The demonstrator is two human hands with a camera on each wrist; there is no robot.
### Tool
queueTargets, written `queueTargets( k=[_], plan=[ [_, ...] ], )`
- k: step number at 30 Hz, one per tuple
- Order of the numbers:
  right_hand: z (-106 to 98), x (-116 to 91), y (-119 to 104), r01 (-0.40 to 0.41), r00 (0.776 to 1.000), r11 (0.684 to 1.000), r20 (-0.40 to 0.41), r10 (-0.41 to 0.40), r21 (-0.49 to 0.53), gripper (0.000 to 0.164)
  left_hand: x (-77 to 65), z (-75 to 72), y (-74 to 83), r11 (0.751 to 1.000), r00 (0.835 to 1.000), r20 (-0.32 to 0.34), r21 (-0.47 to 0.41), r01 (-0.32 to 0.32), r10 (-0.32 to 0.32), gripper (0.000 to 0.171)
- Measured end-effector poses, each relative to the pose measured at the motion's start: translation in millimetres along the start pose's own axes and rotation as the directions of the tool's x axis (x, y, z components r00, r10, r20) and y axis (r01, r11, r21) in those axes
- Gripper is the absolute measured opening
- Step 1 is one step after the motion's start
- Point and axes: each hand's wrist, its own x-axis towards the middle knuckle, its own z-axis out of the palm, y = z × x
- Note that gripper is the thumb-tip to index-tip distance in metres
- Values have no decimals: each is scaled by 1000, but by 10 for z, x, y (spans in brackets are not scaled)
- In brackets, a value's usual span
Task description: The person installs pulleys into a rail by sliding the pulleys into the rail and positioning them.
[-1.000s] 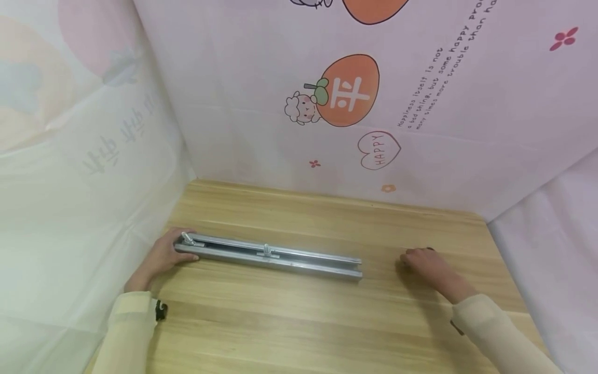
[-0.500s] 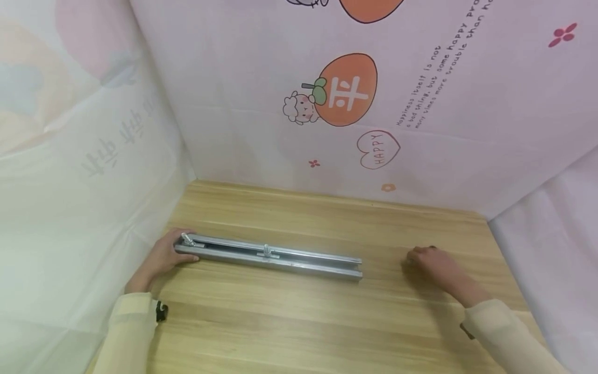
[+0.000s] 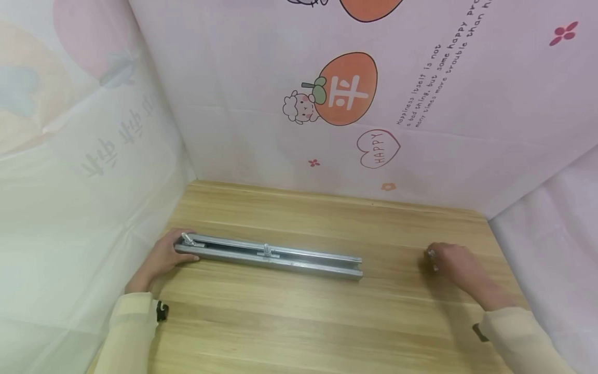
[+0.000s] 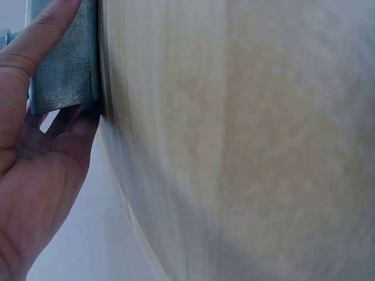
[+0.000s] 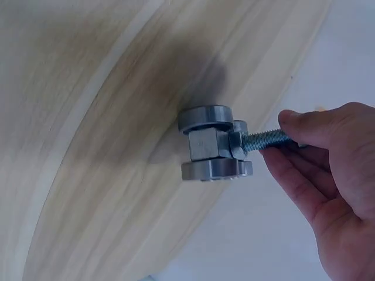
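A long steel channel track (image 3: 299, 265) lies on the wooden table, slot facing up. My left hand (image 3: 163, 255) grips its left end, thumb along the near side and fingers at the far side. Two threaded bolts stick up from the slot: one bolt (image 3: 188, 238) near the left hand, another bolt (image 3: 267, 250) about midway. Right of the track, my right hand (image 3: 458, 264) pinches a roller trolley (image 5: 211, 143) by its threaded stem (image 5: 266, 139). In the right wrist view the trolley shows a metal block between two steel wheels, over the table and away from the track.
The wooden table (image 3: 280, 322) ends at a printed cloth wall (image 3: 261, 145) at the back. More cloth hangs along the left side (image 3: 70, 234) and the right side. Bare tabletop lies between the track's right end and the right hand.
My right hand has moved right, away from the track's end, and turned so that the roller trolley now shows at its fingers. The left hand and the track stay put.
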Motion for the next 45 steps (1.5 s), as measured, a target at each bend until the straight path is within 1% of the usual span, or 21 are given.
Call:
queueTargets(
  k=[2, 5, 9, 13, 17, 24, 26, 32, 35, 38, 41, 45],
  plan=[
    [-24, -14, 35, -26, 1000, 1000, -14, 26, -1, 3, -4, -2, -1, 1000, 1000, -2, -2, -1, 1, 76],
    [-47, -25, 92, -72, 997, 997, -18, 72, 12, 7, -13, -11, 1, 1000, 1000, -4, -3, -2, 2, 75],
    [-71, -42, 179, -137, 990, 990, 26, 137, 18, 18, -21, -23, 3, 1000, 1000, -9, -5, 1, -1, 75],
    [-87, -83, 269, -203, 976, 978, 88, 198, 44, 24, -17, -24, -6, 1000, 1000, -7, -7, 6, -7, 76],
    [-82, -117, 324, -229, 968, 971, 121, 220, 70, 28, -7, -19, -17, 1000, 1000, 2, -6, 18, -18, 76],
    [-72, -93, 357, -241, 965, 970, 108, 237, 19, 30, 9, -17, -1, 1000, 1000, 4, -3, 24, -24, 78],
    [-83, -75, 355, -257, 959, 966, 125, 253, 16, 30, 11, -13, -2, 1000, 1000, 5, -1, 28, -28, 78],
    [-136, -8, 292, -330, 927, 943, 204, 315, 42, 27, 11, -10, 7, 999, 999, 7, -7, 32, -32, 77],
    [-155, 18, 263, -364, 910, 930, 233, 343, 55, 28, 15, 0, 9, 1000, 1000, 6, -6, 30, -30, 77],
    [-152, 38, 254, -385, 899, 921, 249, 362, 53, 31, 18, 12, -3, 1000, 1000, 4, -4, 24, -24, 76],
    [-147, 57, 247, -387, 896, 921, 257, 363, 49, 34, 19, 22, -22, 1000, 1000, 2, -5, 20, -20, 77],
    [-146, 70, 260, -360, 905, 932, 259, 338, 40, 35, 21, 38, -52, 1000, 1000, 1, -9, 13, -13, 77]
  ],
)
